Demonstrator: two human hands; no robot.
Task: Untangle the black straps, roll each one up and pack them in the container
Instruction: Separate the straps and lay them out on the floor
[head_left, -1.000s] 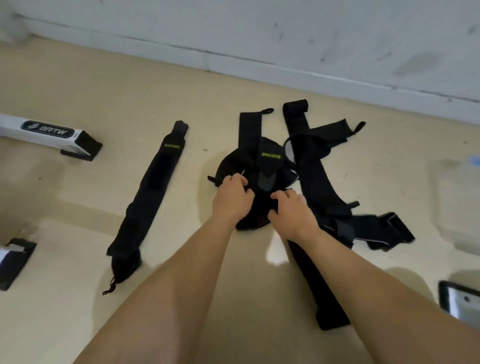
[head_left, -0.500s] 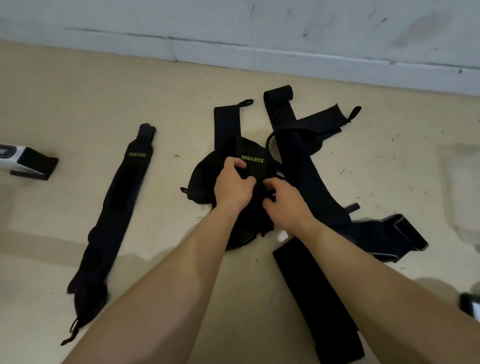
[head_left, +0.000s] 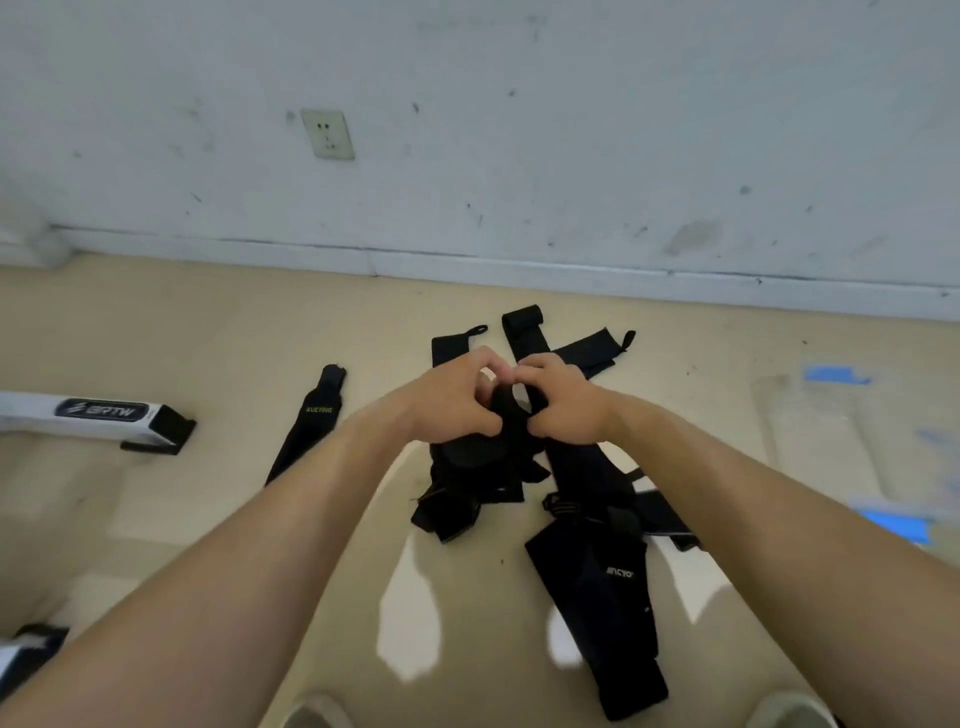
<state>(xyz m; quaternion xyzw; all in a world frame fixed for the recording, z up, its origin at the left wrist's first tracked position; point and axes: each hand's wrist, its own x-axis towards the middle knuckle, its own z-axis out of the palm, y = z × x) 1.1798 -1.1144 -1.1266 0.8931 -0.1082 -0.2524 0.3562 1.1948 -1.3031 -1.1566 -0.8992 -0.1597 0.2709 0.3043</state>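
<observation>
Lifted off floor: strap (head_left: 470, 453), hands (head_left: 457, 402) gripping.

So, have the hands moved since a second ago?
Yes. Left hand and right hand have raised a strap, now overlapping the crossed straps' far ends.

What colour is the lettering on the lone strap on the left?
Yellow-green, on the black lone strap; head view.

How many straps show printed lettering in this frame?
2. The left strap lies alone on the floor; the near strap lies nearest the camera. The bundle gripped by the left hand and right hand may hide more lettering.
</observation>
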